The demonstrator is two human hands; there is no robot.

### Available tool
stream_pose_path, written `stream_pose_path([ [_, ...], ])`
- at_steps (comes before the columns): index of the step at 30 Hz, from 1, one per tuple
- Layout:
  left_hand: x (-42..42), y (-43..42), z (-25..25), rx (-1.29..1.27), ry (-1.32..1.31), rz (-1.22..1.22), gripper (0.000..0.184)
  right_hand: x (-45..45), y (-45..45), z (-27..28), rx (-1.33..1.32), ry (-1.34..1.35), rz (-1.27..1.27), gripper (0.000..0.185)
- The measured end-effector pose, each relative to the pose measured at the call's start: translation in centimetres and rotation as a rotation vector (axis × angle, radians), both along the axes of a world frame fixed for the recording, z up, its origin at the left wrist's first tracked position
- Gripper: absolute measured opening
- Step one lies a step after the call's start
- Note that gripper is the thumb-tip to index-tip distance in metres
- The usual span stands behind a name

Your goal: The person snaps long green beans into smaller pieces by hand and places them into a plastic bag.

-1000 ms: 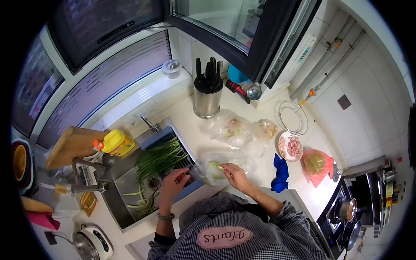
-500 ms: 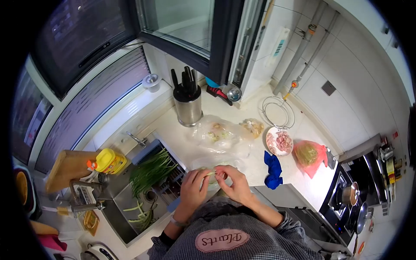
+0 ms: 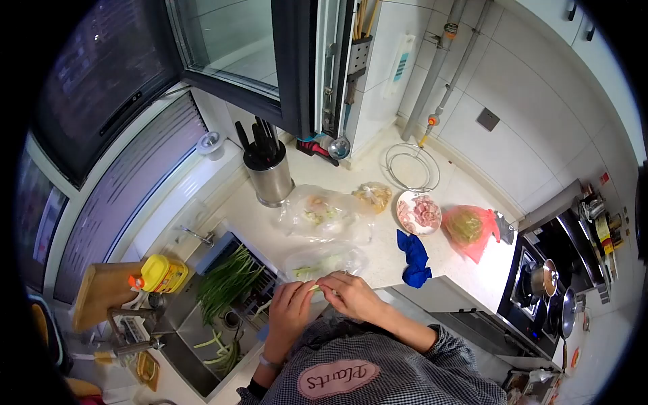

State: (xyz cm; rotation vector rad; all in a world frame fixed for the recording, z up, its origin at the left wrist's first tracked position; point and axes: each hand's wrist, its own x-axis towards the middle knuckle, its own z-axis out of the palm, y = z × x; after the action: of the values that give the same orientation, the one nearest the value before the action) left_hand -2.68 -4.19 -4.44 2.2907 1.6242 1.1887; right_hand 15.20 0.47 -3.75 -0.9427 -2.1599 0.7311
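Observation:
My left hand and my right hand meet close to my apron, at the counter's front edge. Both are closed on a small pale green vegetable piece, its exact kind unclear and mostly covered by my fingers. Just beyond them lies a clear plastic bag with light green pieces on it. Farther back, a second clear bag holds vegetable bits. To the left, a bunch of long green stalks rests on the rack over the sink, and green strips lie in the basin.
A knife block stands at the back. Toward the right are a plate of cut meat, a blue crumpled cloth or bag, a red bag and a stove with a pot. The open window frame juts overhead.
The view has shifted, so the counter items appear farther left. My hands have drawn slightly toward my body, and more of the near clear bag shows. The vegetable piece stays between my fingers.

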Motion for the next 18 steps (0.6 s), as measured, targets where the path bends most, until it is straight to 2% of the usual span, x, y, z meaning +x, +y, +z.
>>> stream_pose_path([
  [2, 0.0, -0.1, -0.1, -0.035, -0.086, -0.026, 0.023, 0.1, 0.0, 0.5, -0.084, 0.06, 0.009, 0.019],
  [9, 0.0, 0.1, 0.1, 0.014, -0.146, -0.05, 0.026, -0.6, -1.0, 0.4, -0.389, 0.262, -0.071, 0.019],
  [12, 0.4, -0.2, 0.7, 0.014, -0.165, -0.025, 0.025, -1.3, -1.6, -1.2, -0.491, 0.411, -0.123, 0.018],
  [14, 0.5, -0.2, 0.5, 0.044, -0.166, -0.031, 0.025, -1.6, -1.9, -1.8, -0.663, 0.61, -0.171, 0.018],
  [18, 0.7, -0.2, 0.2, 0.058, -0.179, -0.026, 0.025, -2.0, -2.2, -1.8, -0.77, 0.69, -0.216, 0.018],
])
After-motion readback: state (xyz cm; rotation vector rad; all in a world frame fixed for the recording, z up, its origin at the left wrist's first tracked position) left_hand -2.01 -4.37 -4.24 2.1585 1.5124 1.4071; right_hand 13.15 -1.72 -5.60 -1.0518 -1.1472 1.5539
